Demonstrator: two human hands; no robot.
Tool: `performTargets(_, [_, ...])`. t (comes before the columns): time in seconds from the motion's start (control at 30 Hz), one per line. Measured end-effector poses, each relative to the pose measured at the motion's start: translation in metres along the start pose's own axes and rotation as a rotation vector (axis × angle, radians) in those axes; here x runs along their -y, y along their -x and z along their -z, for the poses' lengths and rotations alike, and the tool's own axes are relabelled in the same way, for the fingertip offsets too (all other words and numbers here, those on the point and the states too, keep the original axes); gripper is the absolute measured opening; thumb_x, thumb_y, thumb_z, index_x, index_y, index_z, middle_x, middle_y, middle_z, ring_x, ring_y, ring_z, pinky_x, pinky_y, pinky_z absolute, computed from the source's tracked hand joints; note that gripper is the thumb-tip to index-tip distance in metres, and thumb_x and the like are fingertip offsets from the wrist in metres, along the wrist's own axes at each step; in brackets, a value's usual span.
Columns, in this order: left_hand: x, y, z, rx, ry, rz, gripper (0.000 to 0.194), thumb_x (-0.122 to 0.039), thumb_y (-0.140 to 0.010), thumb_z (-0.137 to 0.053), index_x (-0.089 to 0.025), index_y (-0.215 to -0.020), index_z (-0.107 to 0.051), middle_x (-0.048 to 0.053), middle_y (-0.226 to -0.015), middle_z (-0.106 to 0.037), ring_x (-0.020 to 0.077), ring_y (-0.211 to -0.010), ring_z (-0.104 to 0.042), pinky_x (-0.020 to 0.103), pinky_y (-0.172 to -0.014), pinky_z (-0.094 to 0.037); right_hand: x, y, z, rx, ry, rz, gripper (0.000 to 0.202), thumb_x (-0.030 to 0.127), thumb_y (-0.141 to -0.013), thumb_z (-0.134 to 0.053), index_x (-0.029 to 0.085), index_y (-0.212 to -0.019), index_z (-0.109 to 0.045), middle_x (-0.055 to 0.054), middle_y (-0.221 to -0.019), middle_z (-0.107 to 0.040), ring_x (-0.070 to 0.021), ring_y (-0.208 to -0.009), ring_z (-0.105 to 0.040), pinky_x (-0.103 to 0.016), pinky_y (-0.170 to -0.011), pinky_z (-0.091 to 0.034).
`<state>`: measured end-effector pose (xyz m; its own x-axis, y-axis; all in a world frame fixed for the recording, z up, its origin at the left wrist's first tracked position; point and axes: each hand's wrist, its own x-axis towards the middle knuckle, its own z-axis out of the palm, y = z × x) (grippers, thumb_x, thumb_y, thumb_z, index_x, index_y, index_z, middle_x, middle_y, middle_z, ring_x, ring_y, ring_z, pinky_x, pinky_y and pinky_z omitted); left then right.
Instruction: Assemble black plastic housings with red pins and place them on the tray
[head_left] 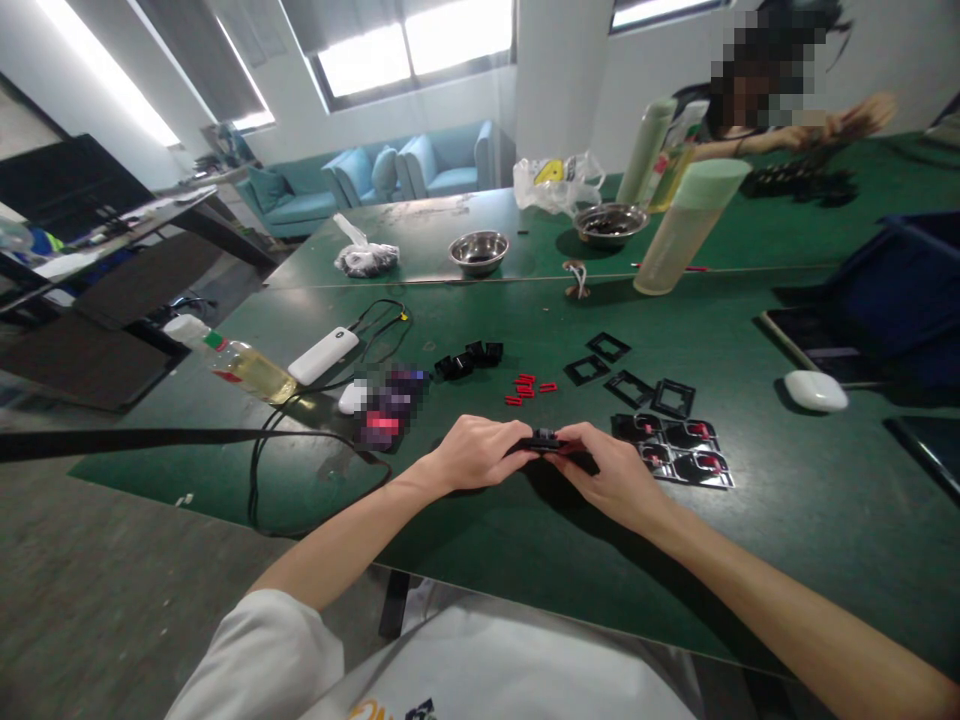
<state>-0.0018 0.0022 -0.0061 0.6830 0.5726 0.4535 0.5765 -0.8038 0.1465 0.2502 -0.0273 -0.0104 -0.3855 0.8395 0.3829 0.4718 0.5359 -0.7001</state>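
Note:
Between my two hands, just above the green table, is a small black plastic part [544, 439]. My left hand [480, 452] pinches its left end, while my right hand [600, 465] grips the right end; the fingers cover much of it. Several small red clips [525, 388] lie loose beyond my hands. Farther back sits a group of small black blocks [469, 360]. Flat square black frames [628, 385] are spread to the right. Beside my right hand, several glossy black plates with red pieces [673, 450] lie together.
A phone [391, 408], a white power bank [324, 355], cables and an oil bottle [251, 370] are at the left. Steel bowls [480, 252] and a tall bottle [686, 230] stand farther back. A blue bin [900, 290] and white case [816, 391] are right. Another person sits across.

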Motion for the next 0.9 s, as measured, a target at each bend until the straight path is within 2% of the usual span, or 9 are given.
performTargets(0.9, [-0.001, -0.0009, -0.0002, -0.031, -0.018, -0.03, 0.032, -0.044, -0.113, -0.047, -0.019, -0.108, -0.065, 0.002, -0.081, -0.079, 0.0171, -0.069, -0.076, 0.027, -0.062, -0.047, -0.0018, -0.0006, -0.0003, 0.012, 0.03, 0.021, 0.007, 0.031, -0.103, -0.061, 0.025, -0.104, -0.064, -0.004, -0.093, -0.078, -0.0219, -0.08, -0.077, -0.033, -0.07, -0.059])
